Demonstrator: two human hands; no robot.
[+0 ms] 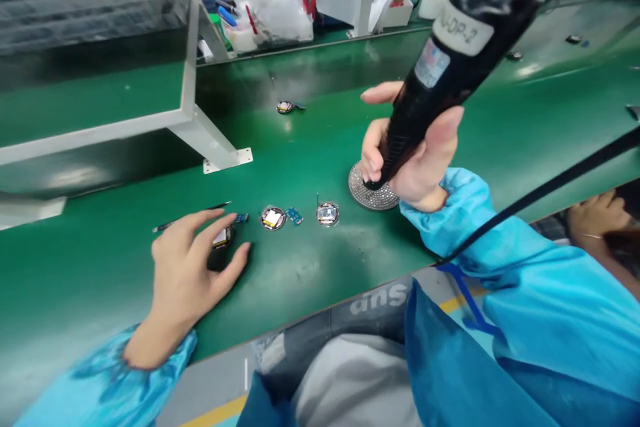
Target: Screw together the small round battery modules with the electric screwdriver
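Observation:
My right hand (pixel 415 153) is closed around a black electric screwdriver (pixel 425 93) with a white label, tilted toward the upper right. Its lower end is in front of a round perforated metal disc (pixel 363 187), partly hidden by the hand. My left hand (pixel 187 260) has its fingers apart over a small round electronic assembly (pixel 223 238), which it partly covers. A small blue circuit board (pixel 242 218) shows by its fingertips. To the right lie a second round assembly (pixel 273 218) with a blue board (pixel 295 215), and a third one (pixel 327 213).
A thin dark pen-like tool (pixel 165 225) lies behind my left hand. Farther back is another round assembly (pixel 285 107). A white-framed raised shelf (pixel 100 130) stands at left on the green bench (pixel 300 267). A black cable (pixel 540 200) crosses my right sleeve. Another person's hand (pixel 600 217) is at right.

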